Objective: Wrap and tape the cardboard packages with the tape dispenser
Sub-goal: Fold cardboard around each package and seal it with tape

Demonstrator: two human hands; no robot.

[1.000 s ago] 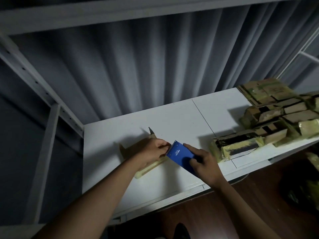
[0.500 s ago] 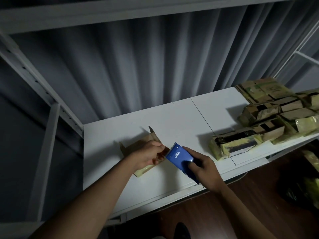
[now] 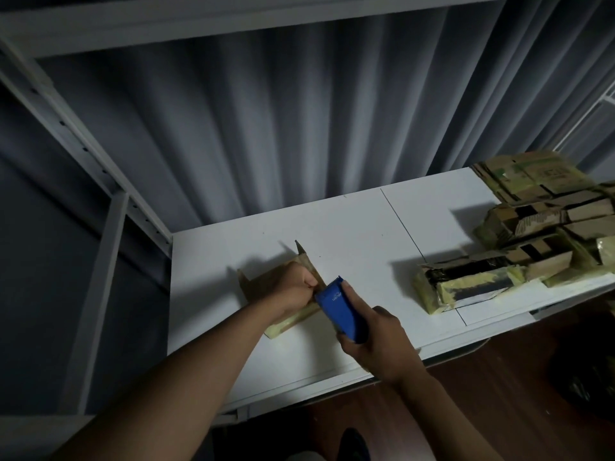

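My right hand (image 3: 376,341) grips the blue tape dispenser (image 3: 339,309), teeth pointing up-left at the cardboard package (image 3: 263,281) my left hand (image 3: 294,287) clutches; the dispenser has drawn closer.

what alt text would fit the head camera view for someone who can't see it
Seen from above, a person's left hand holds a cardboard package on a white shelf while the right hand grips a blue tape dispenser, its toothed edge at the package. A pile of taped packages sits at the shelf's right end, before a grey curtain.
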